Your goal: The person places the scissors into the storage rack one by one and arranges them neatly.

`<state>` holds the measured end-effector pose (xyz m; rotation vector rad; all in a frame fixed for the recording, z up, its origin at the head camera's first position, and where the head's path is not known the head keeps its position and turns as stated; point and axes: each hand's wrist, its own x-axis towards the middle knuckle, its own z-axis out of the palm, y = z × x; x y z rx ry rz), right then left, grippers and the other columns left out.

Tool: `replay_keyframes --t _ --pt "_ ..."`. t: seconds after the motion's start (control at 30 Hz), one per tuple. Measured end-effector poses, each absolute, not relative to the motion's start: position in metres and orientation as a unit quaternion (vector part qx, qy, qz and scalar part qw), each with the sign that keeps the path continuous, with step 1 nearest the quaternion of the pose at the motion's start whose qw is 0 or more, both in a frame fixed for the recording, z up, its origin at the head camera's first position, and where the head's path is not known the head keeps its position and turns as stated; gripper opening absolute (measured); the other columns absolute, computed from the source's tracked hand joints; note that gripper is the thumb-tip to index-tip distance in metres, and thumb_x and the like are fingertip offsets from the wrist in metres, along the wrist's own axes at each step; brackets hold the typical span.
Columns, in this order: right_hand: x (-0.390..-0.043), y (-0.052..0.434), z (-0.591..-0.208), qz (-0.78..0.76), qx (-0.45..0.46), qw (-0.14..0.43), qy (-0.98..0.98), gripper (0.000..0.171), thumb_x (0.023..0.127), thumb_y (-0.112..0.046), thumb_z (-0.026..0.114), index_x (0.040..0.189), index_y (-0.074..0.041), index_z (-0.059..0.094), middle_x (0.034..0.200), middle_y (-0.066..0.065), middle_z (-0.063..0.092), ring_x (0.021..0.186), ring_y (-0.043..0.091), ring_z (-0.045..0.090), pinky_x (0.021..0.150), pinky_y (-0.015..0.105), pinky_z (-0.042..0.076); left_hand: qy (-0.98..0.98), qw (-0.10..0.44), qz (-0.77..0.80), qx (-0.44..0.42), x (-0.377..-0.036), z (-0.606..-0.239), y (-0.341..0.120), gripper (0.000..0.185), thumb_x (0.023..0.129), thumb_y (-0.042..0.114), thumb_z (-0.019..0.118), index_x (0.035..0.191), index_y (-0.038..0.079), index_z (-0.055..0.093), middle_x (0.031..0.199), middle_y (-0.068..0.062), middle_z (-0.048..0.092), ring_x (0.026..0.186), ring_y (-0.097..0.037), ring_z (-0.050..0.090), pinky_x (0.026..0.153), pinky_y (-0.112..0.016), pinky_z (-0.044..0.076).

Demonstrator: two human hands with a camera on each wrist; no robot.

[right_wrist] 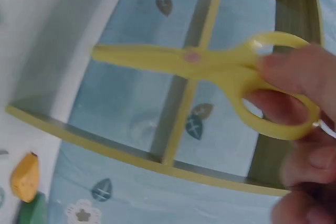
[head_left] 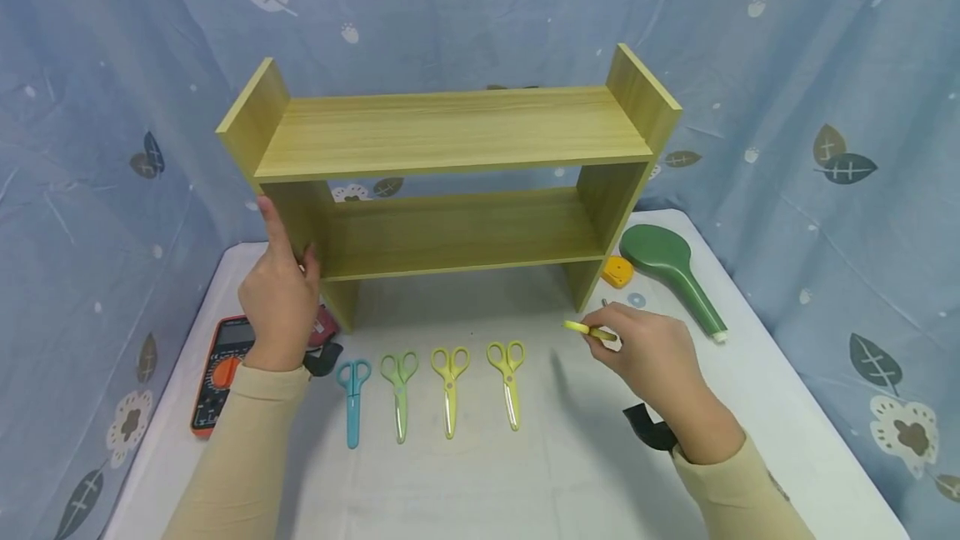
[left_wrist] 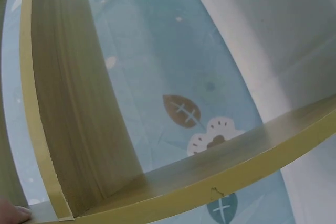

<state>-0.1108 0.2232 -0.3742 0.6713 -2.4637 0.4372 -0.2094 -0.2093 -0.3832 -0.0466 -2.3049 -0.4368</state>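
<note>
Backdrop: blue leaf curtain behind our white table (head_left: 465, 473).
Left hand (head_left: 279, 300): fingers straight, resting on shelf (head_left: 450, 182) side.
Right hand (head_left: 656, 357): pinching yellow scissors (right_wrist: 210, 72) by the loops, above the table.
Handling: light, stiff plastic, we'd guess; loops grip best.
Count: four scissors (head_left: 431, 386) lying in a row, one held.

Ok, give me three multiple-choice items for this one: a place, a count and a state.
1. Where is the left hand?
A. on the wooden shelf's left upright
B. on the multimeter
C. on the blue scissors

2. How many scissors lie in the row on the table?
A. two
B. four
C. six

3. What does the right hand hold?
A. nothing
B. the green brush
C. yellow scissors

Answers:
1 A, its fingers rest on the wooden shelf.
2 B, one blue, one green, two yellow.
3 C, fingers grip the yellow scissors.
</note>
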Motion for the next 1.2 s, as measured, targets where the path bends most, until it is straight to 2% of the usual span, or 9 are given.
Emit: replay_keyframes --t 0.17,0.3,0.37,0.43,0.53,0.63,0.93,1.07,1.2 --pt "-0.105 0.224 -0.361 0.165 0.296 0.393 -0.855 0.036 0.063 0.006 0.091 0.092 -0.013 0.081 0.083 0.001 0.077 0.063 0.019 0.071 0.048 0.033 0.049 -0.908 0.378 -0.18 -0.012 -0.209 -0.383 -0.209 0.095 0.107 0.011 0.055 0.167 0.035 -0.015 0.073 -0.026 0.059 0.052 -0.039 0.047 0.049 -0.049 0.038" --pt "-0.101 0.22 -0.348 0.19 0.318 0.474 -0.799 0.004 0.086 -0.005 0.079 0.086 -0.007 0.082 0.083 0.006 0.078 0.064 0.026 0.073 0.051 0.041 0.053 -0.908 0.376 -0.184 -0.011 -0.209 -0.384 -0.209 0.096 0.107 0.01 0.056 0.167 0.035 -0.014 0.075 -0.027 0.06 0.053 -0.04 0.049 0.05 -0.05 0.039" --pt "-0.099 0.214 -0.34 0.208 0.32 0.526 -0.76 0.021 0.096 -0.011 0.072 0.079 -0.004 0.081 0.079 0.006 0.077 0.059 0.027 0.071 0.05 0.042 0.052 -0.907 0.377 -0.185 -0.012 -0.21 -0.384 -0.209 0.095 0.107 0.011 0.056 0.167 0.035 -0.013 0.075 -0.027 0.06 0.053 -0.041 0.048 0.05 -0.051 0.039" --pt "-0.1 0.207 -0.332 0.227 0.317 0.587 -0.71 0.032 0.101 -0.016 0.07 0.073 -0.004 0.08 0.072 0.007 0.075 0.05 0.028 0.066 0.044 0.04 0.046 -0.906 0.38 -0.185 -0.012 -0.21 -0.384 -0.209 0.094 0.107 0.011 0.056 0.168 0.035 -0.012 0.074 -0.027 0.06 0.053 -0.041 0.048 0.05 -0.051 0.039" --pt "-0.101 0.197 -0.321 0.251 0.304 0.661 -0.639 0.03 0.096 -0.015 0.078 0.068 -0.004 0.078 0.065 0.008 0.072 0.04 0.028 0.053 0.039 0.033 0.032 -0.905 0.382 -0.186 -0.01 -0.21 -0.384 -0.209 0.093 0.107 0.011 0.056 0.168 0.033 -0.011 0.075 -0.027 0.06 0.053 -0.041 0.049 0.05 -0.052 0.039" --pt "-0.104 0.193 -0.313 0.258 0.283 0.704 -0.598 0.028 0.092 -0.017 0.083 0.067 -0.006 0.078 0.062 0.009 0.071 0.035 0.027 0.039 0.043 0.028 0.017 -0.904 0.385 -0.186 -0.01 -0.21 -0.385 -0.209 0.094 0.107 0.011 0.056 0.168 0.033 -0.011 0.076 -0.028 0.06 0.053 -0.041 0.049 0.05 -0.052 0.039" --pt "-0.125 0.188 -0.3 0.261 0.227 0.76 -0.55 0.017 0.082 -0.01 0.091 0.069 -0.008 0.08 0.064 0.006 0.072 0.036 0.033 0.034 0.047 0.026 0.011 -0.903 0.39 -0.182 -0.016 -0.213 -0.385 -0.21 0.097 0.106 0.009 0.056 0.167 0.037 -0.014 0.071 -0.026 0.058 0.052 -0.04 0.048 0.049 -0.051 0.038" --pt "-0.134 0.194 -0.296 0.257 0.215 0.747 -0.574 0.014 0.075 -0.002 0.094 0.073 -0.01 0.083 0.067 0.006 0.074 0.038 0.036 0.036 0.05 0.028 0.014 -0.904 0.386 -0.184 -0.012 -0.211 -0.385 -0.209 0.097 0.106 0.01 0.056 0.167 0.037 -0.015 0.072 -0.026 0.058 0.052 -0.04 0.049 0.049 -0.051 0.038" --pt "-0.142 0.198 -0.291 0.251 0.211 0.721 -0.61 0.024 0.067 0.011 0.092 0.076 -0.01 0.084 0.071 0.007 0.075 0.04 0.037 0.038 0.052 0.03 0.017 -0.903 0.391 -0.179 -0.013 -0.211 -0.386 -0.209 0.096 0.106 0.01 0.056 0.167 0.036 -0.015 0.07 -0.025 0.056 0.051 -0.04 0.048 0.048 -0.051 0.038"
